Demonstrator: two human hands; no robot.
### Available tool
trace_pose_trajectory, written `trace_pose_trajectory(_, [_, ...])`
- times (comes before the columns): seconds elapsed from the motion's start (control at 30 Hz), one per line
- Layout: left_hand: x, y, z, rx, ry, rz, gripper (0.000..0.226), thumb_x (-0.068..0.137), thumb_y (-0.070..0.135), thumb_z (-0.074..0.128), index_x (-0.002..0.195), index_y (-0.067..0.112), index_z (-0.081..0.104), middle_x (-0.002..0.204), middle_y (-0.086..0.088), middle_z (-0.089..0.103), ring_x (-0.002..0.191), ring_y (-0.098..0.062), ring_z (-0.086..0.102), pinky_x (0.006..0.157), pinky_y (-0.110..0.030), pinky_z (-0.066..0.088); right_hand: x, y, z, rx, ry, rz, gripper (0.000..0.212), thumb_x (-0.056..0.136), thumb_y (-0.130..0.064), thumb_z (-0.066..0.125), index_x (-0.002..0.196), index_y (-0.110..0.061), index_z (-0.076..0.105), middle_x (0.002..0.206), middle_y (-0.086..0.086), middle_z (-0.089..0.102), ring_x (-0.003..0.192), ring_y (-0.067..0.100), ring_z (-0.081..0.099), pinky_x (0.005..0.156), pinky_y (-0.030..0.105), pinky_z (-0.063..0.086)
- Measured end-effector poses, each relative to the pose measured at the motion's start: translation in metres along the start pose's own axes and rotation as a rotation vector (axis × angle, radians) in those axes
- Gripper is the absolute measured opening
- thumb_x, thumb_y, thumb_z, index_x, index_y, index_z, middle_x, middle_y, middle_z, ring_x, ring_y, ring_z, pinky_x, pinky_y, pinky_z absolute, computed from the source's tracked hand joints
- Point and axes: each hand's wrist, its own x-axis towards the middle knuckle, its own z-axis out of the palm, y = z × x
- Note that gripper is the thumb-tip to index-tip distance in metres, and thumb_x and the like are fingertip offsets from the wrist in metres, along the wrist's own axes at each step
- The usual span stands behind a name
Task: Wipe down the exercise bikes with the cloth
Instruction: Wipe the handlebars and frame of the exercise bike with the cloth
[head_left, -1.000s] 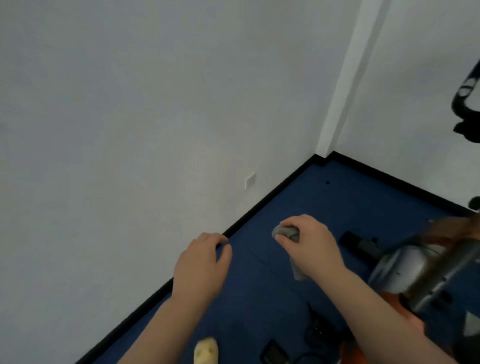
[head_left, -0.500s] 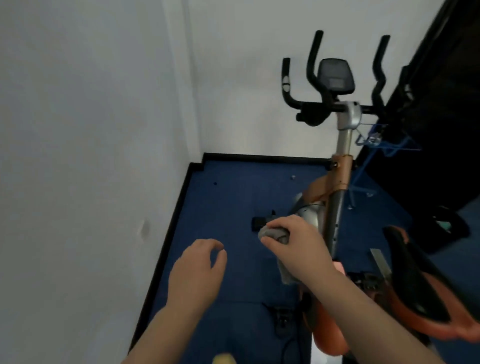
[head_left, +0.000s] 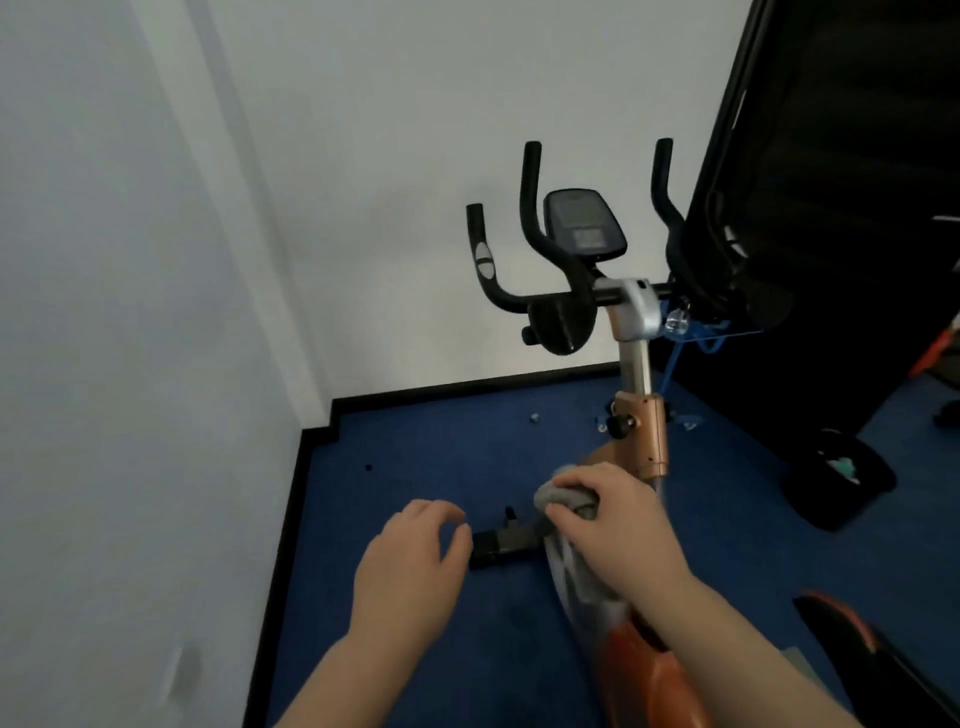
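An exercise bike (head_left: 639, 431) with an orange and silver frame stands on the blue floor, right of centre. Its black handlebars (head_left: 530, 234) and console (head_left: 582, 223) rise against the back wall. Part of its orange-edged saddle (head_left: 852, 644) shows at the lower right. My right hand (head_left: 618, 525) grips a bunched grey cloth (head_left: 563, 499) in front of the bike's stem, above the silver flywheel cover. Left of it, my left hand (head_left: 415, 561) hovers over the floor with fingers loosely curled, holding nothing.
White walls close the left side and the back, meeting in a corner. A tall black panel (head_left: 831, 208) stands at the right. A black bin (head_left: 841, 478) sits on the floor beside it. The bike's black base bar (head_left: 504, 545) lies between my hands.
My view has swung right, from the wall corner to the bike, which now sits closer and more central. Both hands keep their pose, the right still holding the cloth.
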Motion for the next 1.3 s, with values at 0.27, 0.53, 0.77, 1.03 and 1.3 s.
trace_pose_trajectory(0.27, [0.101,-0.001,0.018,-0.095,-0.072,-0.01,0.02,0.092,0.043,0.045,0.107,0.04,0.057,0.11,0.026,0.054,0.098,0.005,0.051,0.081,-0.022,0.045,0.109,0.02,-0.001,0.199,0.046,0.176,0.019,0.08,-0.024,0.069,0.097,-0.033,0.068,0.096,-0.016,0.062,0.09,-0.002,0.057,0.077,0.015,0.047])
trace_pose_trajectory(0.53, [0.241,0.022,0.035,-0.191,-0.135,0.156,0.021,0.093,0.037,0.046,0.107,0.033,0.061,0.111,0.019,0.057,0.097,-0.001,0.053,0.081,-0.027,0.046,0.241,0.001,-0.009,0.124,0.386,0.065,0.033,0.084,-0.028,0.069,0.115,-0.022,0.062,0.111,-0.007,0.055,0.101,0.004,0.052,0.089,0.017,0.04])
trace_pose_trajectory(0.77, [0.328,0.018,0.041,-0.365,-0.189,0.267,0.022,0.094,0.031,0.047,0.111,0.034,0.06,0.112,0.02,0.059,0.101,0.002,0.054,0.084,-0.023,0.045,0.255,0.0,0.045,0.059,0.402,0.128,0.027,0.092,-0.018,0.058,0.118,-0.018,0.064,0.118,-0.007,0.057,0.109,0.003,0.052,0.092,0.01,0.036])
trace_pose_trajectory(1.03, [0.355,0.043,0.064,-0.778,-0.379,0.239,0.021,0.096,0.021,0.045,0.095,0.034,0.062,0.088,0.021,0.065,0.082,0.006,0.059,0.066,-0.006,0.042,0.257,-0.001,0.017,0.165,0.491,0.204,0.022,0.079,-0.015,0.073,0.097,-0.026,0.073,0.1,-0.016,0.066,0.099,-0.002,0.061,0.085,0.011,0.047])
trace_pose_trajectory(1.3, [0.362,0.055,0.08,-0.845,-0.359,0.189,0.027,0.1,0.024,0.037,0.095,0.022,0.063,0.086,0.005,0.067,0.081,-0.006,0.062,0.069,-0.018,0.049,0.237,0.018,0.023,0.186,0.396,0.171,0.027,0.075,-0.002,0.076,0.091,-0.024,0.075,0.094,-0.017,0.066,0.094,-0.001,0.062,0.081,0.006,0.045])
